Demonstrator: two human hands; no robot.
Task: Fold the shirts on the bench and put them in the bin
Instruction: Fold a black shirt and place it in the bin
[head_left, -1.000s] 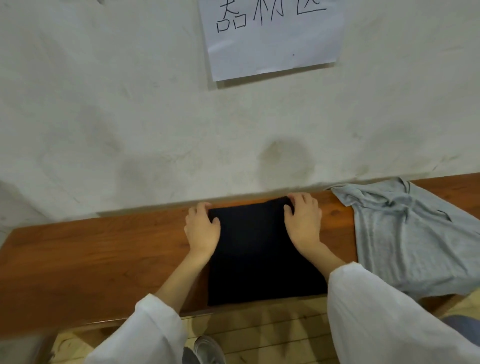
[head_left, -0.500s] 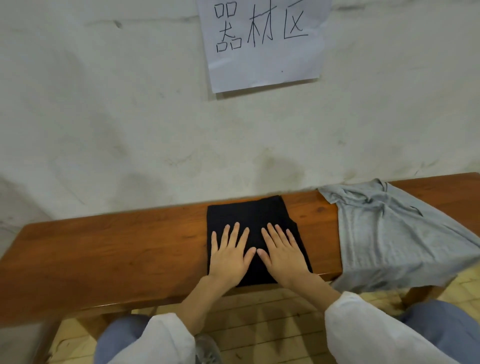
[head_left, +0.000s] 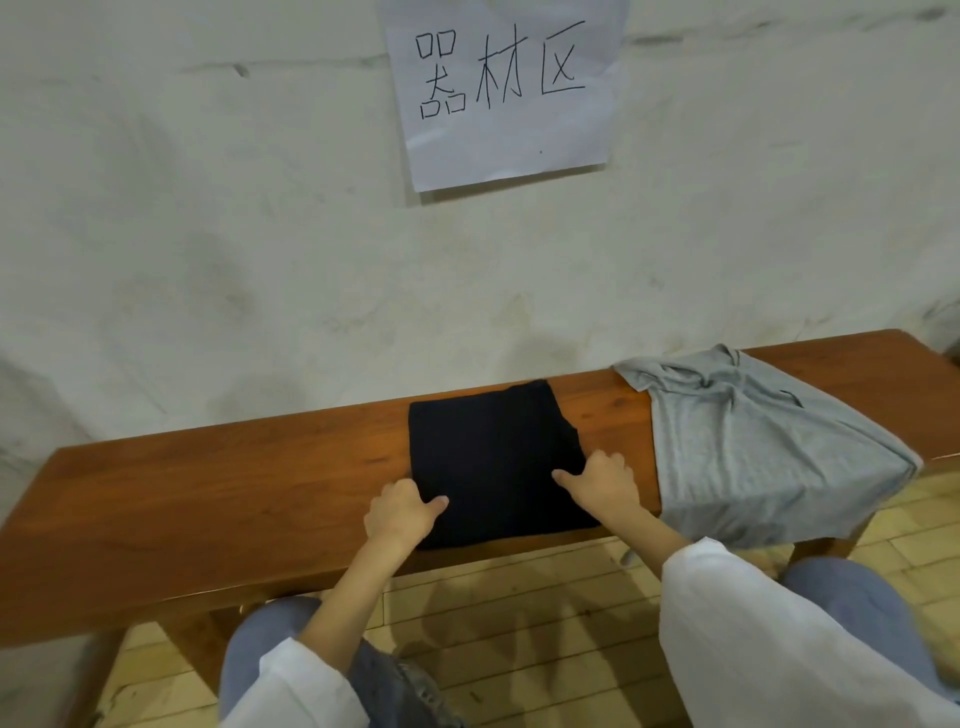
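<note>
— Where the fingers curled under the cloth, what was held?

— The side edges of the folded black shirt were gripped. The left hand was closed on the left edge, thumb laid on top and fingers tucked beneath; the right hand was pinched likewise on the right edge, thumb pointed inward.

— How was the bundle judged to handle?

— It was judged light, soft and floppy, so sagging in the middle was expected unless both sides were supported from underneath. The layers could slip apart, and a hold at the two sides, near the front, was thought best.

— Where was it lying?

— It was laid flat on the wooden bench, its front edge near the bench's lip. A grey shirt was spread unfolded just beside it on the right, draped over the front edge.

— And the surroundings?

— A smooth polished top was seen, set against a scuffed pale wall on which a handwritten paper sign was fixed. A light wooden floor was visible below. No bin was in view.
</note>
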